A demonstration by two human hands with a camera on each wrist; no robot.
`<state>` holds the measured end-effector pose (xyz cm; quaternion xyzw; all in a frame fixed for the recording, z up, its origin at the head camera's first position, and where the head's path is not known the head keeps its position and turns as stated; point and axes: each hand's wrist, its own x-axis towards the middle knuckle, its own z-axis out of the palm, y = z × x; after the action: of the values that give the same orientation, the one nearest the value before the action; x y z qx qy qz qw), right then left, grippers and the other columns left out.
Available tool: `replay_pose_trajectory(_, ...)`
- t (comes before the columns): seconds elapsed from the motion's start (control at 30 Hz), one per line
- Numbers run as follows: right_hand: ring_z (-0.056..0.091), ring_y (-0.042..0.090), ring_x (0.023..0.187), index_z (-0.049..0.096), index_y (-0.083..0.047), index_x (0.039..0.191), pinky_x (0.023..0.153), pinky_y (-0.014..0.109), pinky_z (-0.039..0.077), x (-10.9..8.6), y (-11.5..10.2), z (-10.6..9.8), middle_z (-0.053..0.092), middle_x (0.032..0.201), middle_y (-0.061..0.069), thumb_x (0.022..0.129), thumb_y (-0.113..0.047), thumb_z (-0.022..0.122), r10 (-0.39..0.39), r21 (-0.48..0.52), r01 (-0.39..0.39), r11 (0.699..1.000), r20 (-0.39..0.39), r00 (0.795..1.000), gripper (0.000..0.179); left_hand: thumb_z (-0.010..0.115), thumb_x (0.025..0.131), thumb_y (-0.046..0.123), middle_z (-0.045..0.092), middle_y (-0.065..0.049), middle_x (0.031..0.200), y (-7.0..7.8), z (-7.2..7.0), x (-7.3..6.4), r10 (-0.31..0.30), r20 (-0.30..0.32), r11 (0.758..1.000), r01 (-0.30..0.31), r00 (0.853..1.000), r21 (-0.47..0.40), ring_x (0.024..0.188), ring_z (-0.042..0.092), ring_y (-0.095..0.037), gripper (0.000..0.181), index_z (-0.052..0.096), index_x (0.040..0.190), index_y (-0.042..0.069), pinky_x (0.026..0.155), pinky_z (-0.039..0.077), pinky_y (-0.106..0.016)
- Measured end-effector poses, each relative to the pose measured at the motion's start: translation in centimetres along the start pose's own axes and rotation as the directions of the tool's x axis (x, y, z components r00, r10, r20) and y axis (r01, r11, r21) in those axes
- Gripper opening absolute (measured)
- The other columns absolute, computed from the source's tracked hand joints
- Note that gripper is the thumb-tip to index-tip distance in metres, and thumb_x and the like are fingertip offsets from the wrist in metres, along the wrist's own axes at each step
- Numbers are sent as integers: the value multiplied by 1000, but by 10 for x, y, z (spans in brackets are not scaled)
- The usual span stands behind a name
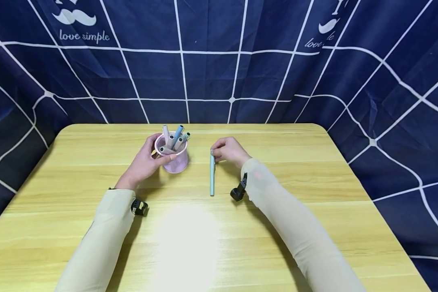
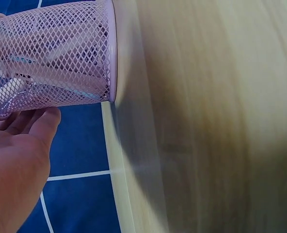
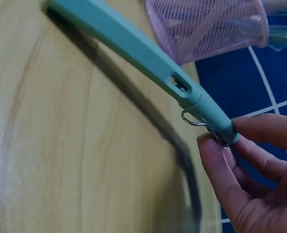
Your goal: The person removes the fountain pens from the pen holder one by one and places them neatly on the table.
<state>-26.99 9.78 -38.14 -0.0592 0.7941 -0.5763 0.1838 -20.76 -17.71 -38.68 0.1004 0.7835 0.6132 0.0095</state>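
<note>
Right hand (image 1: 230, 151): pinches teal pen (image 1: 212, 178) at clip end | Left hand (image 1: 143, 163): grips pink mesh cup (image 1: 177, 165) | Pen: right of cup, above table (image 1: 277, 251) | Technique: brace cup, pinch securely

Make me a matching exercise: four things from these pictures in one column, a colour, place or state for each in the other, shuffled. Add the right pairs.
Things
1. Cup
2. Pen outside the cup
3. Curtain
4. Table

Descriptions
A. Dark blue with white lines
B. Pinched near one end by the right hand
C. Pale, yellowish wood look
D. Held by the left hand

Pairs: 1-D, 2-B, 3-A, 4-C
</note>
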Motion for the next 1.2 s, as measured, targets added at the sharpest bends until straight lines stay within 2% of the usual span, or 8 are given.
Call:
replay_pose_trajectory(0.4, 65, 21, 76, 68, 7, 96, 74, 31, 56, 5, 7, 4, 67, 91, 15, 90, 2, 66, 27, -112, -28, 993, -11, 1000, 8, 75, 87, 14, 37, -20, 146, 1, -3, 1, -11, 7, 1000, 11, 1000, 27, 136, 35, -29, 82, 24, 149, -2, 113, 25, -41)
replay_pose_trajectory(0.67, 67, 23, 75, 69, 3, 94, 72, 30, 56, 4, 7, 9, 67, 93, 14, 89, 0, 67, 55, -195, -65, 979, -60, 997, 6, 75, 87, 14, 37, -19, 146, 1, -4, 1, -20, 17, 1000, 19, 1000, 15, 136, 35, -28, 82, 24, 149, -2, 113, 25, -40)
replay_pose_trajectory(1.2, 67, 22, 80, 68, 3, 95, 73, 30, 56, -1, 8, 6, 68, 93, 13, 90, 0, 66, 50, -170, -59, 984, -56, 997, 7, 74, 88, 14, 35, -19, 148, -2, -4, 1, -19, 21, 1000, 18, 1000, 22, 137, 34, -29, 83, 21, 151, 1, 113, 25, -40)
